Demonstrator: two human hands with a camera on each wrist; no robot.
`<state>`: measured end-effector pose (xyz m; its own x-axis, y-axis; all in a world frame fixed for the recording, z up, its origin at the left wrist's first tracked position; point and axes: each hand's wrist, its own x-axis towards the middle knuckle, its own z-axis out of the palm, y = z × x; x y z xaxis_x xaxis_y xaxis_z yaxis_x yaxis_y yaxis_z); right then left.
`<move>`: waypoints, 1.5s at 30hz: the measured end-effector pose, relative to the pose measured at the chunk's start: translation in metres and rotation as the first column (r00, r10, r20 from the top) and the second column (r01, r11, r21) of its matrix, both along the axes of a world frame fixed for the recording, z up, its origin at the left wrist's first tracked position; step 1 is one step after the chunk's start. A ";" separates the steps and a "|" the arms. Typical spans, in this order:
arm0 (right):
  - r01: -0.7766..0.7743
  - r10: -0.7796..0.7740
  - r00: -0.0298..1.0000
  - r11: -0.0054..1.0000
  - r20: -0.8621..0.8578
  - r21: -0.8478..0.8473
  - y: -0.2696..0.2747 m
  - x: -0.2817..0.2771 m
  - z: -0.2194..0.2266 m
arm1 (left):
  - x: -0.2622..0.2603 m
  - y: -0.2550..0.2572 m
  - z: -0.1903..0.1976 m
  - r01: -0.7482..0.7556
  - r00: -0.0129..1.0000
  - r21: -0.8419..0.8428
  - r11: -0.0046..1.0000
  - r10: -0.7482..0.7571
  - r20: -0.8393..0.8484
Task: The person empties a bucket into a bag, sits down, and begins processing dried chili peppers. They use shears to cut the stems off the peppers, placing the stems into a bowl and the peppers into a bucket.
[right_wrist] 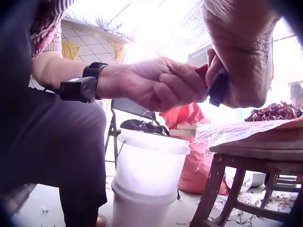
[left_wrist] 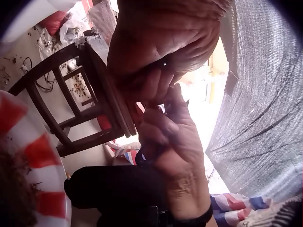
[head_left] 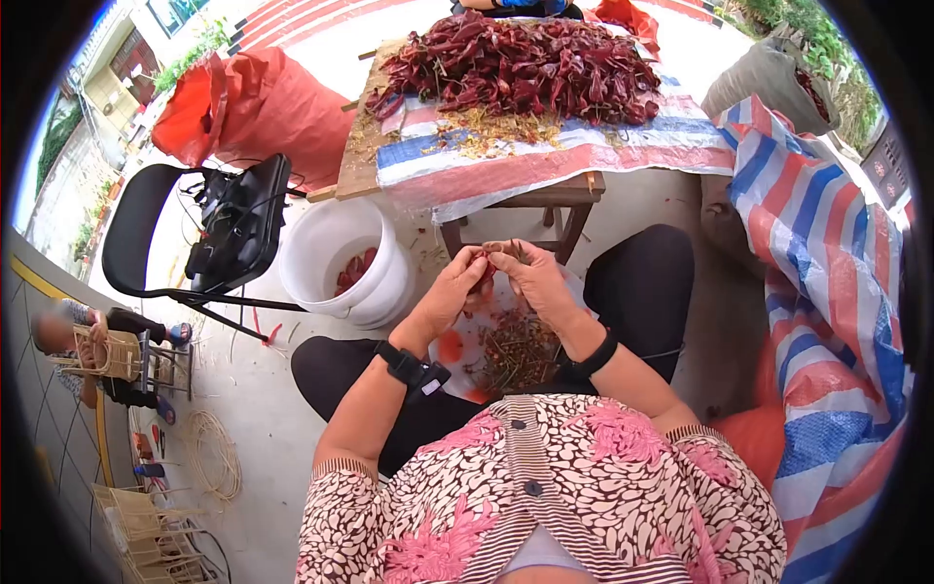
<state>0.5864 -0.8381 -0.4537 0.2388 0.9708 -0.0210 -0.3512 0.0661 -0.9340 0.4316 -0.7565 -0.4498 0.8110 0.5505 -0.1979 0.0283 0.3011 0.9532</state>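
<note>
Both hands meet above the lap in the head view. My left hand (head_left: 455,289) pinches a dried red chili pepper (right_wrist: 202,74), of which only a bit shows between the fingers. My right hand (head_left: 541,284) pinches at the same pepper from the other side, fingertips against the left ones. A dark glossy piece (right_wrist: 218,88) sticks out below the right fingers in the right wrist view; I cannot tell what it is. Beneath the hands, a red-and-white basin (left_wrist: 43,156) holds a heap of stems and scraps (head_left: 520,352).
Dried red chilies (head_left: 520,68) are piled on a striped sheet (head_left: 632,151) over a wooden table. A white bucket (head_left: 384,282) with some chilies stands left, near a black folding chair (head_left: 136,234) and a red sack (head_left: 282,112). More striped sheeting (head_left: 827,389) hangs right.
</note>
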 end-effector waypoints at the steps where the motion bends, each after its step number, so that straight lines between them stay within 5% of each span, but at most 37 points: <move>1: 0.022 -0.026 0.995 0.999 0.092 0.041 0.000 0.001 -0.001 | 0.001 0.000 0.000 0.004 1.000 0.029 1.000 -0.004 0.022; 3: 0.077 -0.092 0.978 0.993 0.188 0.089 -0.001 -0.004 0.001 | 0.000 -0.009 0.007 -0.064 0.995 0.206 0.976 0.079 -0.066; 4: 0.102 -0.145 0.955 0.980 0.260 0.171 0.003 -0.006 -0.005 | 0.002 -0.006 -0.003 -0.113 0.991 0.520 0.846 0.136 -0.004; 6: 0.145 -0.277 0.841 0.943 0.464 0.301 0.009 -0.009 -0.005 | 0.006 -0.002 -0.008 -0.203 0.971 0.929 0.310 0.189 0.149; 8: 0.144 -0.406 0.604 0.902 0.686 0.408 0.012 -0.011 0.003 | -0.001 -0.002 -0.010 -0.155 0.978 0.864 0.479 0.195 0.067; 10: 0.080 -0.498 0.443 0.850 0.745 0.521 0.010 -0.018 0.021 | -0.001 0.007 -0.005 -0.065 0.995 0.788 0.612 0.098 0.007; 11: 0.040 -0.545 0.357 0.820 0.758 0.571 0.009 -0.019 0.026 | -0.002 0.003 0.010 0.021 0.994 0.651 0.759 0.054 -0.095; 14: 0.170 -0.503 0.464 0.858 0.729 0.484 0.009 -0.015 0.023 | 0.002 0.005 0.016 0.118 0.993 0.578 0.807 -0.081 -0.090; 16: 0.181 -0.323 0.796 0.934 0.513 0.307 0.009 -0.009 0.023 | 0.006 0.001 0.024 0.106 0.994 0.587 0.802 -0.076 -0.076; 18: 0.176 -0.196 0.969 0.974 0.147 0.141 0.006 -0.002 0.028 | 0.009 -0.003 0.030 0.119 0.992 0.694 0.710 -0.117 -0.050; 20: 0.155 -0.150 0.950 0.988 -0.275 -0.004 0.005 0.008 0.038 | 0.012 -0.005 0.032 0.117 0.980 0.864 0.490 -0.200 -0.019; 21: 0.206 -0.201 0.918 0.978 -0.343 -0.021 0.010 0.017 0.037 | 0.013 -0.010 0.027 0.239 0.959 0.832 0.501 -0.257 -0.121; 24: 0.229 -0.223 0.964 0.973 -0.147 0.021 0.005 0.030 0.044 | 0.016 -0.012 0.025 0.265 0.963 0.803 0.534 -0.187 -0.193; 27: 0.174 -0.151 0.948 0.983 0.280 -0.060 -0.006 0.034 0.036 | 0.005 0.000 0.042 0.044 0.986 0.867 0.496 0.120 -0.119; 28: 0.170 -0.119 0.905 0.981 0.408 -0.090 -0.007 0.035 0.027 | 0.002 0.010 0.049 -0.034 0.973 0.886 0.463 0.219 -0.077; 30: 0.120 0.016 0.627 0.986 0.779 -0.117 -0.015 0.037 -0.004 | -0.015 0.040 0.054 -0.031 0.913 0.961 0.275 0.399 -0.085; 31: 0.090 0.106 0.498 0.981 0.861 -0.173 -0.020 0.035 0.000 | -0.025 0.053 0.061 0.084 0.836 0.965 0.249 0.510 -0.204; 32: 0.072 0.195 0.356 0.969 0.914 -0.235 -0.023 0.035 0.004 | -0.036 0.067 0.068 0.200 0.726 0.949 0.244 0.614 -0.310; 33: 0.046 0.198 0.333 0.973 0.922 -0.225 -0.021 0.037 0.004 | -0.051 0.087 0.061 0.330 0.620 0.908 0.259 0.666 -0.415; 34: 0.047 0.201 0.409 0.969 0.890 -0.241 -0.016 0.043 0.014 | -0.061 0.105 0.054 0.451 0.494 0.845 0.286 0.708 -0.504; 36: 0.045 0.205 0.559 0.960 0.803 -0.276 -0.005 0.058 0.041 | -0.070 0.111 0.055 0.497 0.474 0.854 0.156 0.775 -0.417; 37: 0.097 0.140 0.528 0.970 0.837 -0.224 0.006 0.070 0.049 | -0.071 0.112 0.055 0.520 0.465 0.849 0.092 0.804 -0.371; 39: 0.185 0.035 0.518 0.971 0.855 -0.152 0.037 0.099 0.056 | -0.063 0.125 0.040 0.426 0.455 0.876 0.224 0.784 -0.422; 40: 0.223 -0.029 0.376 0.973 0.926 -0.060 0.058 0.118 0.053 | -0.056 0.133 0.029 0.374 0.455 0.881 0.288 0.771 -0.445; 43: 0.265 -0.077 0.257 0.964 0.963 0.006 0.123 0.165 0.053 | -0.037 0.140 -0.010 0.057 0.597 0.990 0.126 0.791 -0.135; 45: 0.284 -0.178 0.277 0.954 0.944 0.097 0.162 0.184 0.051 | -0.032 0.143 -0.014 -0.027 0.715 0.983 0.184 0.691 -0.110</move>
